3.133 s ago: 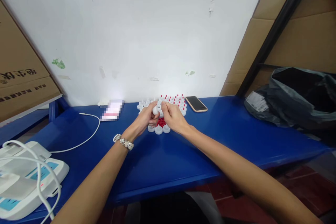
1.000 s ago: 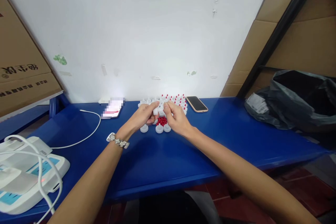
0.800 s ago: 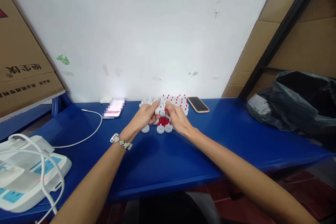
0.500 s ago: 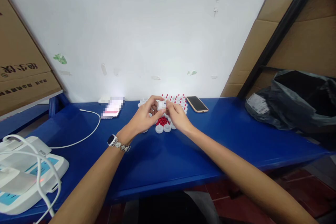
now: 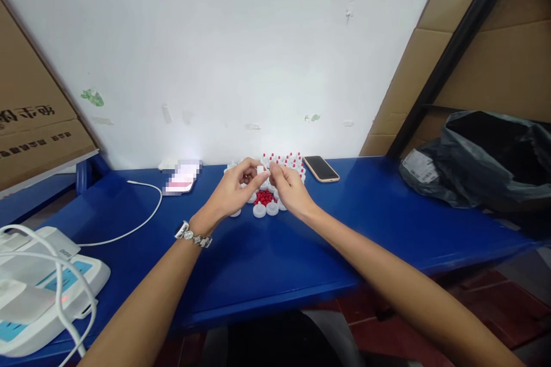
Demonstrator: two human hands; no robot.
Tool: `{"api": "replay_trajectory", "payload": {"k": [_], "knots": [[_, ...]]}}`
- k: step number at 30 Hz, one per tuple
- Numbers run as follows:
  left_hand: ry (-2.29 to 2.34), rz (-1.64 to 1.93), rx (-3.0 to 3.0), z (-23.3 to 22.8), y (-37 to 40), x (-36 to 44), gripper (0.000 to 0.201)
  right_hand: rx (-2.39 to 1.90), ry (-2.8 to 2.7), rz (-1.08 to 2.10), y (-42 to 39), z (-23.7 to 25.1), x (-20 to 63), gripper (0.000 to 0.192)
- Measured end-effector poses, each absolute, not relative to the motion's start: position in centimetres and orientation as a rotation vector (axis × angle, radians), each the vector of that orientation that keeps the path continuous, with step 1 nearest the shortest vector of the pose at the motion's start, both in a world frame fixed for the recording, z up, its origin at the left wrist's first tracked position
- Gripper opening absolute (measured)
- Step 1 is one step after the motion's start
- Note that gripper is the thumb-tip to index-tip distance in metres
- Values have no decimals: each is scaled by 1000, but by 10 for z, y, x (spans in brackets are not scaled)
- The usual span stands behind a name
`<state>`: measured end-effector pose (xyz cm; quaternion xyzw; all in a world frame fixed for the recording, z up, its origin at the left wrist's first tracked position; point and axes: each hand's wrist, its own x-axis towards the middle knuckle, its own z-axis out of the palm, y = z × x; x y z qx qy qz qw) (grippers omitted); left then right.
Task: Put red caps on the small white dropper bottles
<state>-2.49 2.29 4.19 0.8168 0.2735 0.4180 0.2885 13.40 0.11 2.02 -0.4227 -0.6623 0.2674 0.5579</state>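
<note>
Above the middle of the table, my left hand [image 5: 235, 188] is closed around a white plastic nozzle cap [image 5: 260, 170], mostly covered by the fingers. Close beside it, my right hand [image 5: 291, 188] is pinched, thumb against fingers; what it holds, if anything, is too small to make out. Below the hands lies a pile of small red tips [image 5: 265, 198]. Several round white nozzle caps [image 5: 259, 210] stand around that pile. Behind my right hand, rows of white caps with red tips [image 5: 286, 161] stand upright, partly hidden.
A phone [image 5: 321, 168] lies right of the caps on the blue table [image 5: 275, 269]. At left are a blurred-out phone-like object [image 5: 183, 176], a white cable [image 5: 146, 223] and a power strip [image 5: 94, 275]. A black plastic bag [image 5: 477, 166] sits at right.
The white cap has turned in my left hand and now shows less between the fingers. My right hand stays close by, its fingers curled in more. The view has shifted slightly.
</note>
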Motion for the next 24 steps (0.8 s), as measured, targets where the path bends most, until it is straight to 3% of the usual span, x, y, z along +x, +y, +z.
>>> {"api": "replay_trajectory", "payload": {"k": [7, 11, 15, 17, 20, 24], "knots": [[788, 1062, 1794, 46, 41, -49, 57, -1046, -1534, 417, 0, 31, 155, 50], [861, 1101, 1960, 48, 47, -64, 44, -1166, -1745, 312, 9, 28, 170, 43], [921, 903, 2262, 45, 41, -62, 39, -1238, -2040, 153, 15, 17, 166, 21], [968, 839, 2312, 43, 39, -61, 39, -1247, -2007, 178, 15, 15, 163, 14], [1007, 782, 2330, 42, 39, -60, 40, -1126, -1918, 375, 12, 17, 156, 24], [996, 788, 2363, 41, 39, -61, 38, -944, -1891, 615, 9, 19, 145, 23]]}}
